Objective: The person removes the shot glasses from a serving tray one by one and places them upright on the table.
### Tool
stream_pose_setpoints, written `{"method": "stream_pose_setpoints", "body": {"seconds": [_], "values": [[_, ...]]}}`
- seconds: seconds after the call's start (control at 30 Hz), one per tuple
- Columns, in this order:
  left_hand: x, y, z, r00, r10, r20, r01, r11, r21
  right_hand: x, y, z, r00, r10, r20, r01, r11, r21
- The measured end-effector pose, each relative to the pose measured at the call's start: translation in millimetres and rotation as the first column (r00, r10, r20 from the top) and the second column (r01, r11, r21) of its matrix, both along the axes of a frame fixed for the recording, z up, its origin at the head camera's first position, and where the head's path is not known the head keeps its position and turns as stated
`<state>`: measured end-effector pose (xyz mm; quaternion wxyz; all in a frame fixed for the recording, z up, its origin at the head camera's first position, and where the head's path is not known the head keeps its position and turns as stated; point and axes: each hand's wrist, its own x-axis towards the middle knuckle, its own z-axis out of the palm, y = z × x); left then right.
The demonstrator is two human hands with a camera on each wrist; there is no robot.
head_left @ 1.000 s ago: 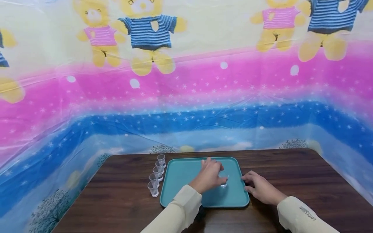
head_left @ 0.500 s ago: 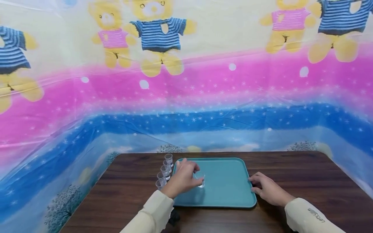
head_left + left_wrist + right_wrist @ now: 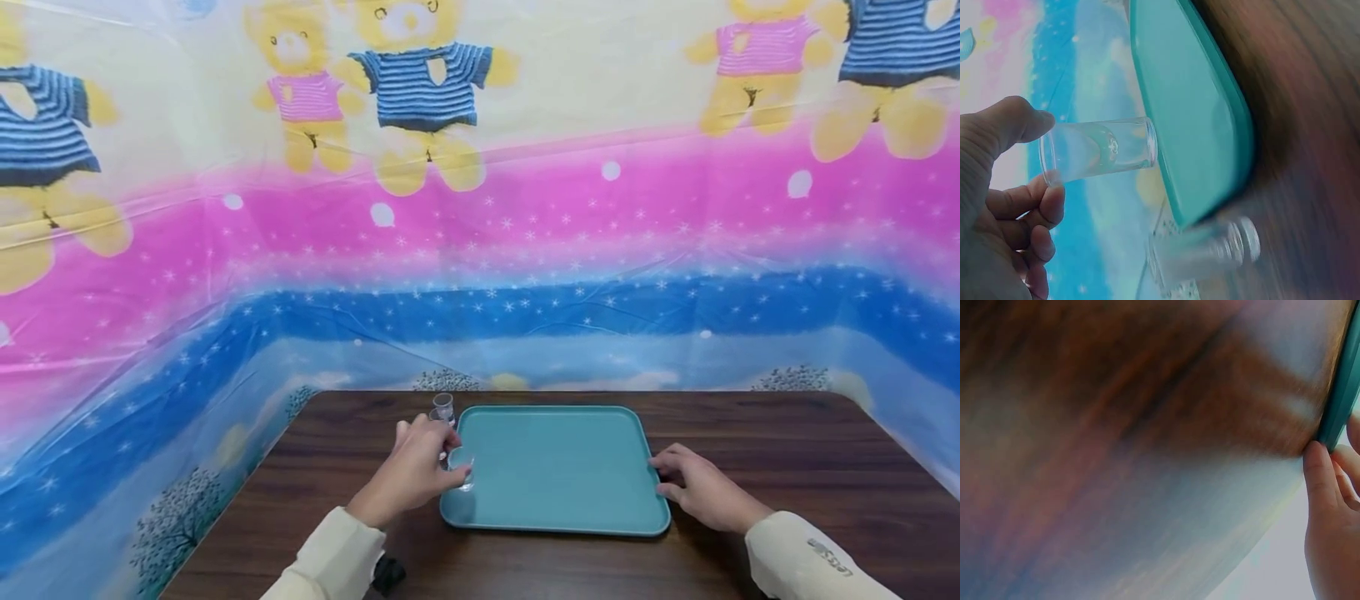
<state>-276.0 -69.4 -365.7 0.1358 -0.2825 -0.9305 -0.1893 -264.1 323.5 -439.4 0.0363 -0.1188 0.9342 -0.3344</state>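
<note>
Over the left rim of a teal tray (image 3: pixel 555 471), my left hand (image 3: pixel 416 467) holds a small clear shot glass (image 3: pixel 462 473). Thumb and fingers pinch this glass near its mouth, as the left wrist view shows. Beyond it in that view, another shot glass (image 3: pixel 1204 250) stands on the table beside the tray's corner. At the tray's right side is my right hand (image 3: pixel 701 487), with thumb and fingertips holding the rim. The right wrist view has the thumb (image 3: pixel 1318 472) against the tray's outer edge.
A shot glass (image 3: pixel 444 407) stands at the tray's far left corner, and others in that row are mostly hidden behind my left hand. The dark wooden table (image 3: pixel 780 450) is backed by a printed bear curtain (image 3: pixel 525 308).
My left hand has carried the shot glass leftward from the right part of the tray to its left rim. The right hand stays at the tray's right edge. The head view has shifted slightly.
</note>
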Motion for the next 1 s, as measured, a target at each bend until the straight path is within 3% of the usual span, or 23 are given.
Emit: {"method": "stream_pose_setpoints", "body": {"seconds": [0.27,0.53,0.87,1.0], "values": [[14.0,-35.2,-9.4,0.989,0.149,0.024,-0.150,0.988,0.032,-0.9,3.7,-0.8,1.000,0.004,-0.022,-0.003,1.000,0.020],[15.0,-41.2,-26.0,0.965,0.249,0.077,-0.248,0.968,-0.031,0.3,8.0,-0.9,1.000,-0.014,-0.011,0.014,1.000,0.011],[15.7,-38.2,-28.6,0.955,0.291,0.060,-0.288,0.956,-0.059,0.7,7.6,-4.2,1.000,-0.026,0.002,0.026,1.000,0.002],[21.0,-23.1,-21.0,0.966,0.259,-0.020,-0.259,0.966,-0.003,1.7,4.9,-5.8,0.998,-0.034,-0.043,0.035,0.999,0.012]]}}
